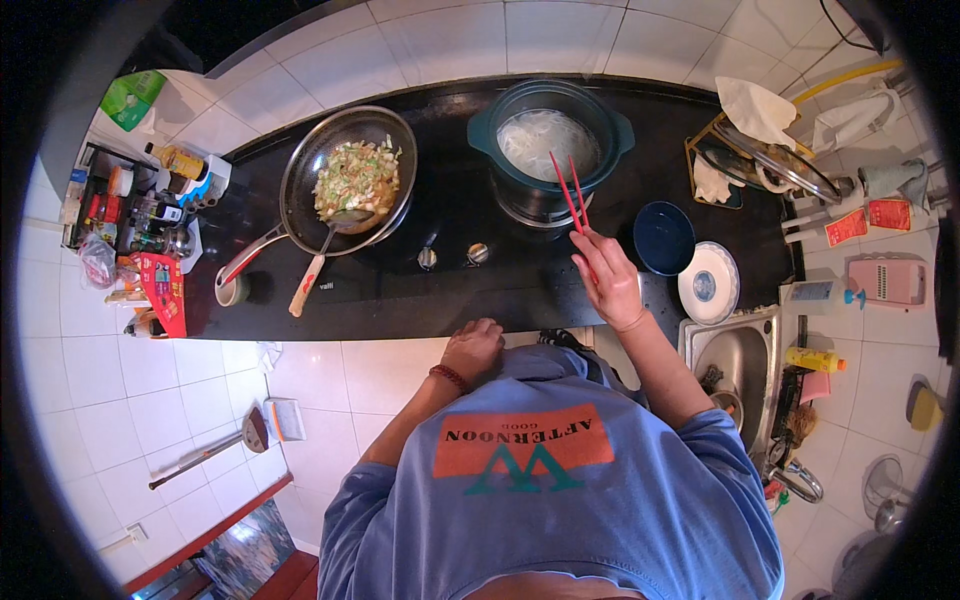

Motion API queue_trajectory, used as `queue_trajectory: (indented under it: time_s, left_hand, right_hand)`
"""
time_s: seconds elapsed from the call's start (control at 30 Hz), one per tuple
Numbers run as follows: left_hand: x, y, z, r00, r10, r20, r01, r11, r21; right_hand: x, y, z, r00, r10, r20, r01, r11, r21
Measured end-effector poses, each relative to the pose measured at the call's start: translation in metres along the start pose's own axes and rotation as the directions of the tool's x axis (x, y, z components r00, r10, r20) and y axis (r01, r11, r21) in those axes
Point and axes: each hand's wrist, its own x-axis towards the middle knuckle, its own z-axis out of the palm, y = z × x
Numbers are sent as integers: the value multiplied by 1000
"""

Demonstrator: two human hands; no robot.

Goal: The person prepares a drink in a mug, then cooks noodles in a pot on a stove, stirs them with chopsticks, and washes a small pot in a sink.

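Observation:
My right hand grips a pair of red chopsticks, their tips apart over the noodle pot. Pale noodles lie in cloudy liquid inside the dark green pot, which stands on the right burner. At the counter's front edge rests my left hand, back up with bent fingers; its palm is hidden. On the left side, a wok holds a chopped, pale green and brown food mixture. A spatula with a wooden handle leans in the wok, its handle pointing towards me.
A dark blue bowl and a white plate sit right of my right hand, near the steel sink. A lid rack stands behind them. A small cup is under the wok handle; seasoning bottles crowd the left end.

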Motion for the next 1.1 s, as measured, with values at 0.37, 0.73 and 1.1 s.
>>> queue_trajectory:
  time_s: [0.37,0.73,1.1]
  left_hand:
    - [0,4,-6,1000,-17,27,17,1000,14]
    - [0,6,-9,1000,-8,19,7,1000,27]
    - [3,4,-7,997,77,-19,-76,996,44]
  right_hand:
    - [2,1,1,999,-26,-19,26,1000,-14]
    - [2,-1,1,1000,-13,-11,13,1000,3]
    - [17,-1,-15,1000,11,18,-11,1000,-9]
